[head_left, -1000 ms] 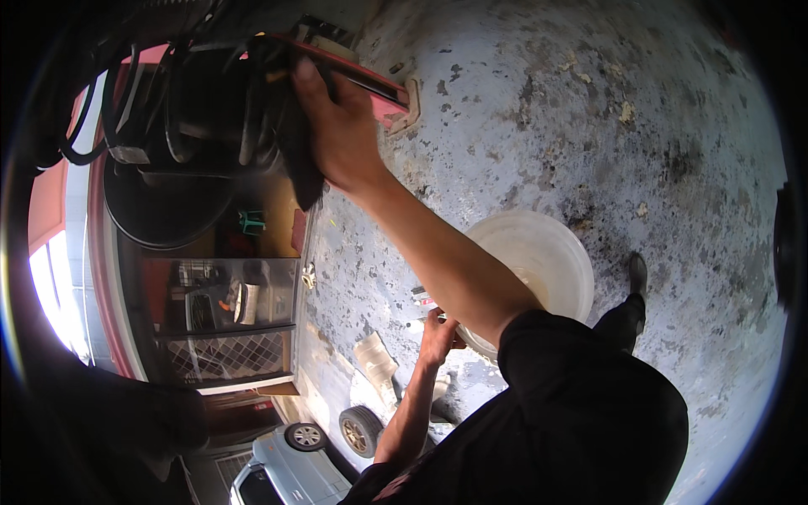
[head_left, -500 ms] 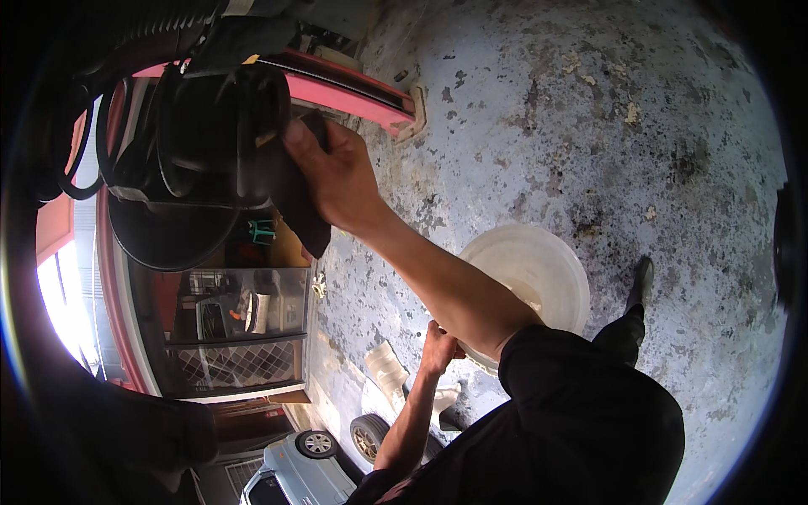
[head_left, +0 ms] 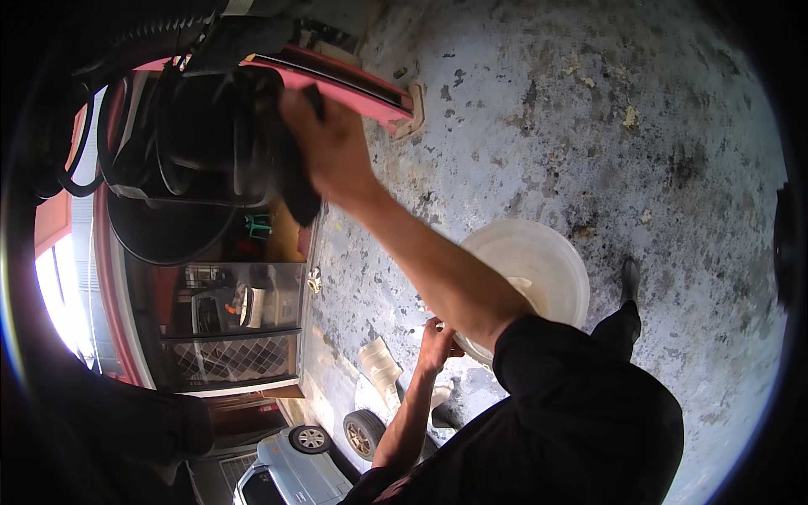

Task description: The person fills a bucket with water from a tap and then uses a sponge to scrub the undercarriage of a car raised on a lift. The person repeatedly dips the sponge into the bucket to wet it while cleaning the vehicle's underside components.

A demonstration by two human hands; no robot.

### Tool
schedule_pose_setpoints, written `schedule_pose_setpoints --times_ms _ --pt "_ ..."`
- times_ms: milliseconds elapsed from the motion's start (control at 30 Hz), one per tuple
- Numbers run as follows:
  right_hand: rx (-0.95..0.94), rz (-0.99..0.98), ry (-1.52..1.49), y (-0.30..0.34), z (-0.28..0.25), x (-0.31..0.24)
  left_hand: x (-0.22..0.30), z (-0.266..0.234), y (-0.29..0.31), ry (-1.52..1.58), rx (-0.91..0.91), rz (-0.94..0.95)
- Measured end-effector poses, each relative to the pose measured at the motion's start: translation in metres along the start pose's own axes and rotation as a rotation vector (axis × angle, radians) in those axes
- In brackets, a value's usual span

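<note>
My right hand (head_left: pixel 335 156) reaches to the upper left, its fingers closed round a dark, flexible cloth-like sheet (head_left: pixel 300 192). The sheet is against or very near the edge of a large black moulded part (head_left: pixel 198 139) with rounded, looped shapes; motion blurs both hand and sheet. Lower down, my left hand (head_left: pixel 436 345) has its fingers curled beside the rim of a round whitish bucket (head_left: pixel 562 257). What those fingers hold, if anything, is hidden. My right upper arm covers part of the bucket, and something pale shows inside it.
A worn, blotchy grey floor (head_left: pixel 505 126) spreads beneath. A pink-red post (head_left: pixel 370 94) stands at the top. A loose wheel (head_left: pixel 364 433), a pale curved piece (head_left: pixel 380 366) and a light blue car (head_left: pixel 295 467) lie toward the bottom. My shoe (head_left: pixel 629 278) is right of the bucket.
My right hand and the dark sheet have shifted slightly up and left along the black part. My left hand has stayed beside the bucket.
</note>
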State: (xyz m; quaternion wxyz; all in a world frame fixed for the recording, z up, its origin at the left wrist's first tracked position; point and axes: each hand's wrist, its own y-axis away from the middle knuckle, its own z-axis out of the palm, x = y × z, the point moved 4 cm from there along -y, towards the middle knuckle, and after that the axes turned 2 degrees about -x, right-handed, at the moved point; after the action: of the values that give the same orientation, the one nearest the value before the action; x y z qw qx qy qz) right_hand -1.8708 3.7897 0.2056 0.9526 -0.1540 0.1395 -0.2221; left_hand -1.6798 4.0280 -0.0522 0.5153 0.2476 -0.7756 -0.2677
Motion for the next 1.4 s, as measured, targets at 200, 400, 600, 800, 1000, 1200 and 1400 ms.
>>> schedule_pose_setpoints --times_ms 200,400,600,800,1000,1200,1400 --pt "-0.034 -0.023 -0.068 -0.020 0.005 -0.018 0.008 0.018 0.002 -0.023 0.098 -0.008" --pt "-0.092 0.047 -0.087 0.010 0.003 0.001 0.015 0.016 0.001 -0.061 0.071 -0.021" --pt "-0.113 0.138 -0.180 0.009 -0.003 -0.001 0.033 0.024 0.006 -0.060 0.123 0.019" --pt "-0.104 0.248 -0.095 -0.020 -0.008 -0.013 0.033 0.024 -0.002 -0.121 0.145 -0.038" --pt "-0.153 0.199 0.135 0.000 -0.005 -0.015 0.026 0.023 -0.002 -0.100 0.145 -0.021" --pt "-0.110 0.300 -0.127 0.003 -0.002 -0.009 0.031 0.026 0.004 -0.092 0.153 -0.037" --pt "-0.122 0.275 -0.186 -0.021 -0.006 -0.010 0.023 0.026 -0.001 -0.130 0.135 -0.035"
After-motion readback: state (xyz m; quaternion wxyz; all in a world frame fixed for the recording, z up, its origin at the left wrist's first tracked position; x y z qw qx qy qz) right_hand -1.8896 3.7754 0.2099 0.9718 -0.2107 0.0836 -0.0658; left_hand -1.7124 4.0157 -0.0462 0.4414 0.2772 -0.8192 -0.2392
